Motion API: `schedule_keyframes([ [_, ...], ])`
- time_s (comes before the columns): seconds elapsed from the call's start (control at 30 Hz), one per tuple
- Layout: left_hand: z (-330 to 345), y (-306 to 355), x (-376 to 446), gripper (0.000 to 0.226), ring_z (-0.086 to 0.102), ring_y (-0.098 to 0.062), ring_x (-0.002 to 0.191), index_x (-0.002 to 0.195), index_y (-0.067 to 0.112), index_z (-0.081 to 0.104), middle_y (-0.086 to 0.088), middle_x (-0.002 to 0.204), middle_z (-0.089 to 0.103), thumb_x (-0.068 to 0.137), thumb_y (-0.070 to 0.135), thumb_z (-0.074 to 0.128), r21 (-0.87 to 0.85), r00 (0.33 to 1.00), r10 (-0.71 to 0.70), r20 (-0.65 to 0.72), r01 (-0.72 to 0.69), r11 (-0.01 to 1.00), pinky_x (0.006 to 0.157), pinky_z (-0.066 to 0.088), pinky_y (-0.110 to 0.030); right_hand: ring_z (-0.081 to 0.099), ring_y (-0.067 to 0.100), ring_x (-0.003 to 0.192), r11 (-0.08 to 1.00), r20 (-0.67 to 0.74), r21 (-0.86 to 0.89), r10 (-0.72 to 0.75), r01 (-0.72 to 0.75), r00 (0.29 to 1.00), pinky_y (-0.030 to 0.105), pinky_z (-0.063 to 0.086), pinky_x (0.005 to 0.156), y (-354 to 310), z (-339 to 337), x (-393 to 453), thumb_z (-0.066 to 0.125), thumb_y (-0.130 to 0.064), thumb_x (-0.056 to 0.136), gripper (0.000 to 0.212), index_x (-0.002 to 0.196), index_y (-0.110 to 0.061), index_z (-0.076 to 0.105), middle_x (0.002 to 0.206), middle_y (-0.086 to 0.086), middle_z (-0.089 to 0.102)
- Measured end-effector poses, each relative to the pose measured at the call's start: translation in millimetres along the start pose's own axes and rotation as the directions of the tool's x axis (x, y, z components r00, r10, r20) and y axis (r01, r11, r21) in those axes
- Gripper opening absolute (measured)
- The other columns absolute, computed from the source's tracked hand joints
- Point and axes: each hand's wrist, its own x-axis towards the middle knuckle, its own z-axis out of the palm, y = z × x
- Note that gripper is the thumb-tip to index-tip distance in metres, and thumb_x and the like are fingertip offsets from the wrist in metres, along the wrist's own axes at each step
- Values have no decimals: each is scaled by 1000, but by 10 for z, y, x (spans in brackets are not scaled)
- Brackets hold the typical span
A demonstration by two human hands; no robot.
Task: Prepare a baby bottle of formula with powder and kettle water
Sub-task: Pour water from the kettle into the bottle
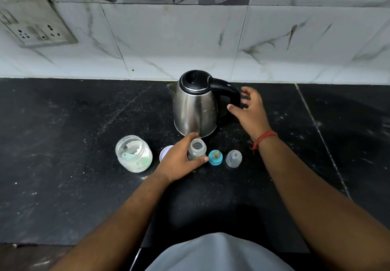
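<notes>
A steel kettle (195, 108) with a black lid and black handle stands on the dark counter (73, 133), handle pointing right. My right hand (250, 110) hovers spread beside the handle, fingers straight, holding nothing. In front of the kettle stands the open clear baby bottle (197, 147), uncapped; my left hand (179, 161) grips it around its side. Just right of the bottle lie the teal teat ring (215, 157) and the clear dome cap (233, 158). To the left stands an open jar of white powder (134, 153) with a scoop inside.
The jar's white lid (164, 152) lies partly hidden behind my left hand. A tiled wall (168, 44) rises behind the counter, with a socket plate (35, 21) at upper left. The counter's front edge runs near my body.
</notes>
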Motion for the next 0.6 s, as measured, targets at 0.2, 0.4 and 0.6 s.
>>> schedule_keyframes([
  [0.2, 1, -40, 16, 49, 57, 14, 108, 123, 41, 56, 29, 111, 65, 81, 46, 81, -35, 1000, -22, 4, 22, 999, 85, 34, 1, 68, 13, 102, 999, 125, 43, 17, -23, 992, 46, 53, 99, -8, 63, 233, 75, -21, 81, 26, 100, -34, 63, 107, -4, 71],
  [0.4, -59, -68, -11, 46, 63, 1, 110, 121, 45, 57, 24, 113, 67, 79, 57, 75, -99, 996, -57, -62, 51, 994, 92, 49, -24, 69, 13, 79, 1000, 187, 26, 13, -18, 982, 35, 54, 80, -23, 97, 264, 75, -13, 79, 23, 95, -27, 68, 85, -4, 71],
  [0.6, -135, -46, -29, 42, 63, 3, 108, 115, 50, 57, 26, 113, 66, 78, 55, 77, -146, 983, -69, -171, 44, 988, 88, 46, -17, 62, 4, 59, 993, 215, 111, 0, -24, 977, 21, 52, 63, -20, 94, 129, 75, -4, 79, 26, 93, -25, 71, 71, -10, 70],
])
